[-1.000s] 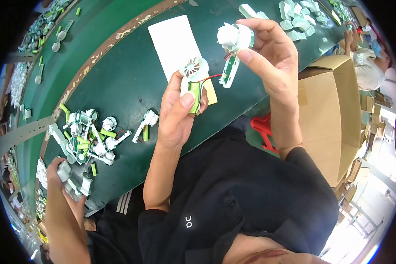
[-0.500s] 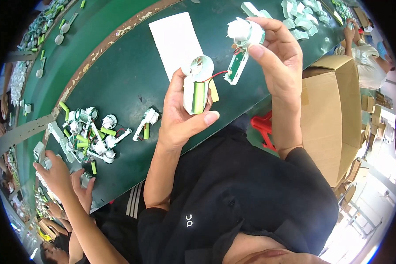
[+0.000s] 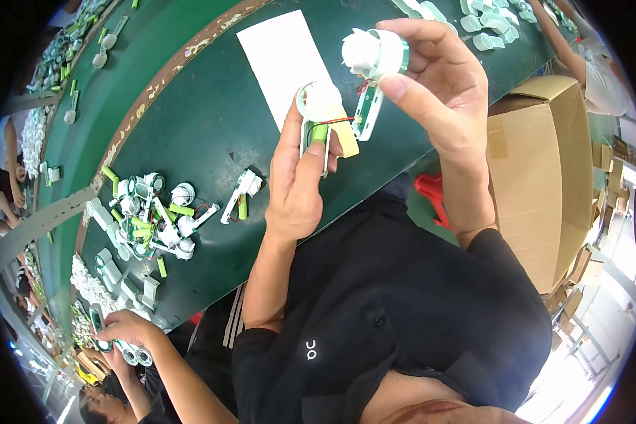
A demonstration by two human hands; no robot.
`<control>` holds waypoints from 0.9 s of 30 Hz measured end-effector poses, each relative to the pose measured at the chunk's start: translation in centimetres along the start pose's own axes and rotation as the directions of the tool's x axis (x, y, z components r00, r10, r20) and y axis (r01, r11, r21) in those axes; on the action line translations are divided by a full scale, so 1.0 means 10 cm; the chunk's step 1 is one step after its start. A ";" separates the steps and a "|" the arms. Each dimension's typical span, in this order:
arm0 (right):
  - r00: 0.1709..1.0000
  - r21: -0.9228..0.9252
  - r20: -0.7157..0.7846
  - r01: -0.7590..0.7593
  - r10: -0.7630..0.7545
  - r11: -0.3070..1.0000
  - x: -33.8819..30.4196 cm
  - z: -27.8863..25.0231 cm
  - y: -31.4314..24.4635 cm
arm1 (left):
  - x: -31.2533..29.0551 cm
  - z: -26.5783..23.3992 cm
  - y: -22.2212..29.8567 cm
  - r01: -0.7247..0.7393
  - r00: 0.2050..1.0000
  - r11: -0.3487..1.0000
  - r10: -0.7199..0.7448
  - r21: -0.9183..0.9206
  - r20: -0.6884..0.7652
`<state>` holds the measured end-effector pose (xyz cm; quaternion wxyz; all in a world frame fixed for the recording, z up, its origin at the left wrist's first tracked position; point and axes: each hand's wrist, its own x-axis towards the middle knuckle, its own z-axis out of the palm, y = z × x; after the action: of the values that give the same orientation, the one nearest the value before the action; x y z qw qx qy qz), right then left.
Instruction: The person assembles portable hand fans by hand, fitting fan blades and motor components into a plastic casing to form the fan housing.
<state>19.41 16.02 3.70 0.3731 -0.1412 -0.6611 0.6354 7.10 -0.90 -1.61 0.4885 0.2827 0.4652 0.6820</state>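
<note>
My left hand (image 3: 297,191) is closed around a pale housing (image 3: 309,99) with a round, ring-shaped top. Its thumb presses on a green cylindrical battery (image 3: 320,133) lying in the housing's handle. To the right and a little higher, my right hand (image 3: 449,99) grips a white round motor unit (image 3: 371,55) between thumb and fingers. From that unit hangs a narrow green circuit board (image 3: 367,112) in a pale frame. Thin red and black wires run from the board to the battery. Both pieces are held above the table, apart from each other.
White paper (image 3: 279,49) and a yellow slip (image 3: 346,138) lie on the green table. Leftward are a heap of wired assemblies (image 3: 145,219) and a co-worker's hands (image 3: 127,328) holding parts. Pale shells (image 3: 495,25) lie far right, above a cardboard box (image 3: 530,155). A red stool (image 3: 431,194) stands below.
My left thumb has moved from the housing's side onto the battery. My right hand has shifted slightly left with the motor unit. The co-worker's hands have moved down, nearer the table edge.
</note>
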 end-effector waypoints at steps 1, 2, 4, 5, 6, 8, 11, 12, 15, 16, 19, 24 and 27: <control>1.000 -0.008 0.009 0.022 -0.022 1.000 0.00 0.02 0.00 | -0.01 0.04 0.00 -0.022 1.000 0.997 0.023 0.074 -0.017; 0.999 -0.016 0.019 0.043 -0.043 0.999 -0.01 0.04 0.01 | -0.01 0.08 -0.02 -0.063 0.997 0.992 0.068 0.109 -0.045; 0.997 -0.049 0.034 0.073 -0.071 0.996 0.00 0.06 0.04 | -0.01 0.04 -0.05 -0.051 0.998 0.994 0.055 0.099 -0.037; 0.994 -0.083 0.051 0.101 -0.097 0.991 0.01 0.07 0.05 | -0.01 0.02 -0.07 -0.038 0.999 0.995 0.041 0.087 -0.030; 0.994 -0.081 0.053 0.101 -0.097 0.992 0.02 0.06 0.07 | -0.01 0.01 -0.09 -0.039 0.999 0.995 0.041 0.088 -0.032; 0.997 -0.239 0.062 0.052 -0.038 0.970 0.07 0.05 0.11 | 0.00 0.01 -0.12 -0.094 0.990 0.992 0.102 0.088 -0.094; 0.985 -0.152 0.022 -0.168 0.173 0.974 0.19 0.00 0.42 | 0.00 0.06 -0.08 -0.100 0.987 0.995 0.098 -0.010 -0.124; 0.972 -0.044 0.043 -0.230 0.232 0.972 0.22 0.00 0.51 | 0.00 0.05 -0.08 -0.100 0.987 0.995 0.098 -0.008 -0.127; 0.925 -0.038 0.110 -0.361 0.363 0.932 0.20 0.00 0.68 | -0.02 0.01 -0.06 -0.058 0.988 0.996 0.048 -0.061 -0.145; 0.924 -0.044 0.125 -0.358 0.361 0.933 0.19 0.02 0.71 | -0.02 0.00 -0.03 -0.041 0.993 0.996 0.032 -0.082 -0.111; 0.918 -0.023 0.126 -0.376 0.376 0.926 0.18 0.07 0.70 | -0.06 -0.04 0.00 -0.019 0.997 0.997 0.014 -0.076 -0.074; 0.950 0.008 0.120 -0.291 0.288 0.957 0.16 0.07 0.62 | -0.11 -0.01 -0.04 -0.019 0.991 1.000 0.017 -0.016 -0.136; 0.961 0.023 0.128 -0.251 0.246 0.968 0.14 0.06 0.61 | -0.12 -0.03 -0.07 -0.057 0.986 0.998 0.057 0.006 -0.154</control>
<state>16.36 17.43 -1.55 0.2513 -0.1760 -0.6475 0.6976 7.60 -2.10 -2.28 0.4313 0.2428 0.4938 0.7150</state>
